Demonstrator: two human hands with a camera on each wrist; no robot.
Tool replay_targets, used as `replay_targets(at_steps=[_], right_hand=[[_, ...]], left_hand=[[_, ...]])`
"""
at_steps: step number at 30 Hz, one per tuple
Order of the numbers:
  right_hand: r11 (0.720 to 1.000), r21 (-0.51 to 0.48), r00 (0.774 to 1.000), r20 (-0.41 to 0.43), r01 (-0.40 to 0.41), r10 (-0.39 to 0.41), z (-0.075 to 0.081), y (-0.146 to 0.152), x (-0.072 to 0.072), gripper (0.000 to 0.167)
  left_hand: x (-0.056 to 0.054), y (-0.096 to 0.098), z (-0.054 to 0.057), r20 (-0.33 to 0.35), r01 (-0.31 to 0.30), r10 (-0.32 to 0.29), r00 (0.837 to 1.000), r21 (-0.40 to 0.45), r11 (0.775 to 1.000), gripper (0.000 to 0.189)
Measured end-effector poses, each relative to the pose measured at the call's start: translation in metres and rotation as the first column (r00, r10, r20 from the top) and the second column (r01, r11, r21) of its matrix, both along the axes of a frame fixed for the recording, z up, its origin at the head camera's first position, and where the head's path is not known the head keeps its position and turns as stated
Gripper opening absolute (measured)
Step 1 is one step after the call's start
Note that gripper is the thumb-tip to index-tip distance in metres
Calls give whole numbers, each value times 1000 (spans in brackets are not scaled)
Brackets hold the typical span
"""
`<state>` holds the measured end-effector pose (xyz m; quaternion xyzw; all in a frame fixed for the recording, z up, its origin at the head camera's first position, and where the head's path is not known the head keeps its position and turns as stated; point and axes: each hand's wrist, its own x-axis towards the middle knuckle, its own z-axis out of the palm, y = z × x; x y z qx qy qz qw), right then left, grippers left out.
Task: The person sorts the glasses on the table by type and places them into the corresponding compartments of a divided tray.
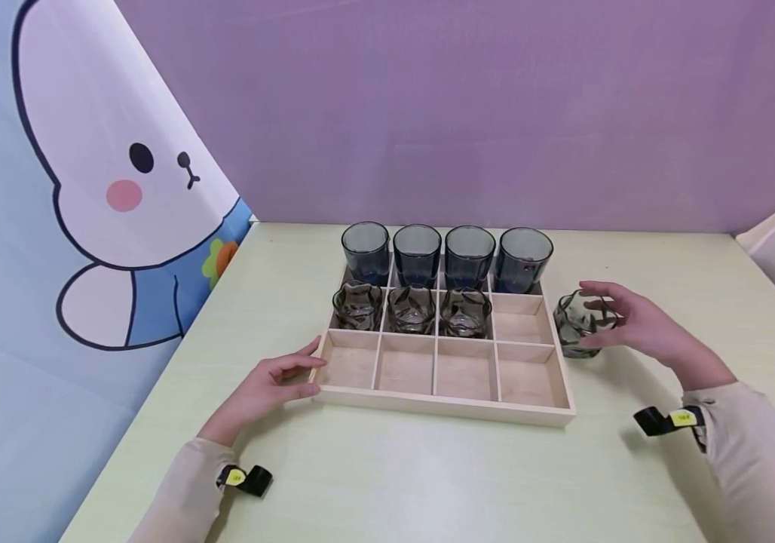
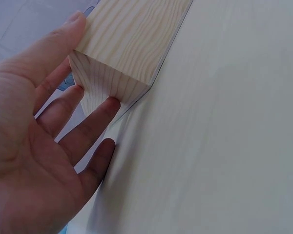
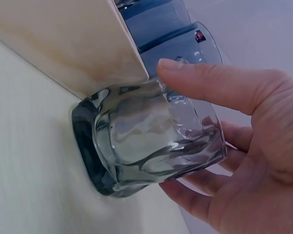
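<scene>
A divided wooden tray [image 1: 443, 408] lies on the table. My left hand [image 1: 267, 386] is at its front left corner, fingers fairly straight, with fingertips against the wood's end face [image 2: 107, 80] in the left wrist view. A short clear grey glass with wavy sides [image 1: 574, 326] stands upright on the table just right of the tray. My right hand [image 1: 641, 326] holds this glass [image 3: 141, 141] from the right, thumb on the near side and fingers around the far side. Three similar wavy glasses [image 1: 411, 311] stand in the tray's middle row.
Several taller blue tumblers [image 1: 470, 256] fill the tray's back row, close behind the wavy glasses. The pale table [image 1: 387, 475] meets a purple backdrop [image 1: 469, 113] behind and a cartoon-printed cloth [image 1: 96, 226] on the left.
</scene>
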<state>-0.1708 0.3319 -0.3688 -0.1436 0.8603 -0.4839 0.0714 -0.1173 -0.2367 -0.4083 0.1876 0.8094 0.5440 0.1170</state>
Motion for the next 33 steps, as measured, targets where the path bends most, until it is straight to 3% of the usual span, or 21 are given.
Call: replay_targets(at_steps=[8, 16, 33], right_hand=[[997, -66, 998, -49, -44, 41, -7, 3, -4, 86], [965, -218, 987, -94, -145, 127, -15, 7, -9, 98], [984, -161, 987, -151, -76, 52, -16, 6, -7, 95]], left_hand=[[-1, 0, -2, 9, 2, -2, 1000, 3, 1000, 39], [-2, 0, -2, 14, 0, 0, 1000, -1, 1000, 38], [-2, -1, -3, 13, 0, 0, 1000, 1, 1000, 39]])
